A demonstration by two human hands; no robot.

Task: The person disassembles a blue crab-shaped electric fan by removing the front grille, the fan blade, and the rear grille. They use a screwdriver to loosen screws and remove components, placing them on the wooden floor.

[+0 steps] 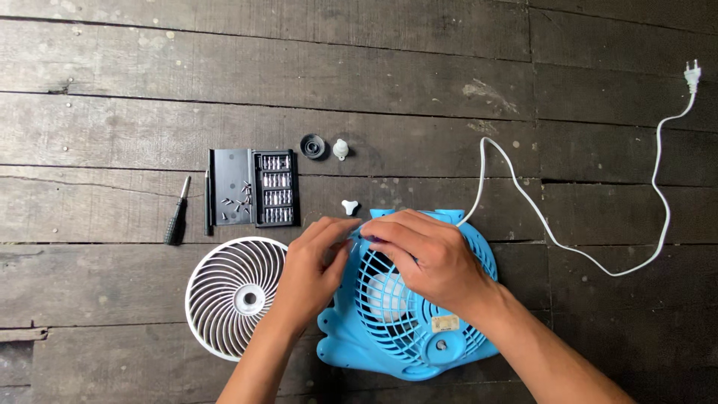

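A blue plastic fan housing (389,344) lies flat on dark wooden planks, its rear grille facing up. My left hand (310,269) rests at the housing's upper left edge, fingers pinched at the rim. My right hand (430,254) lies over the top of the grille, fingertips meeting the left hand's near the rim. Whether anything small sits between the fingers is hidden. A white round front grille (232,295) lies just left of the housing, beside my left wrist.
An open black screwdriver bit case (254,187) with loose screws lies above the white grille, a black screwdriver (176,213) to its left. A black cap (313,146), a white knob (340,149) and a small white nut (349,206) lie nearby. The white power cord (598,262) runs right to its plug (692,75).
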